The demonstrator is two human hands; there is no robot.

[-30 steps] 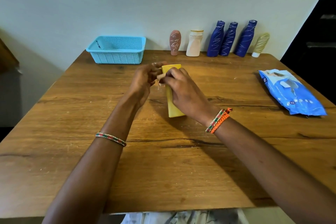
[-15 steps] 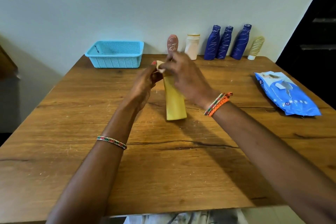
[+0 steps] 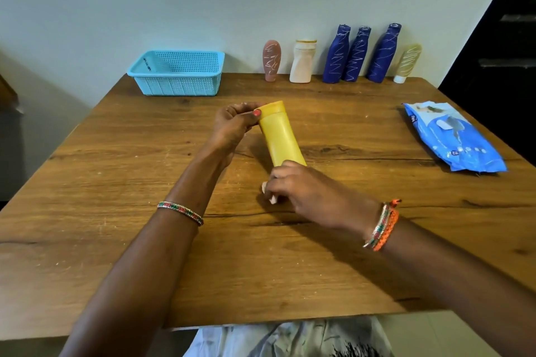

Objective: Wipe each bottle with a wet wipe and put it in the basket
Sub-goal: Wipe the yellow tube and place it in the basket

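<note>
One yellow bottle [image 3: 280, 136] sat mid-table, tilted, its cap end pinched by the left hand [image 3: 232, 127] and its base end covered by the right hand [image 3: 304, 191], whose curled fingers pressed a wet wipe [image 3: 268, 191] against it (only a pale scrap of the wipe showed under the fingers). The left grip was just a fingertip pinch at the cap, so a firm stroke from the right hand could probably have twisted the bottle loose or slid it along the table [image 3: 116, 240]. The bunched wipe might also have skipped part of the surface. Six marked bottles [image 3: 356, 55] stood along the far edge, close-packed; reaching for one could likely have toppled its neighbours. The basket [image 3: 178, 74] sat near the far left corner, the wipes pack [image 3: 452, 139] by the right edge.
</note>
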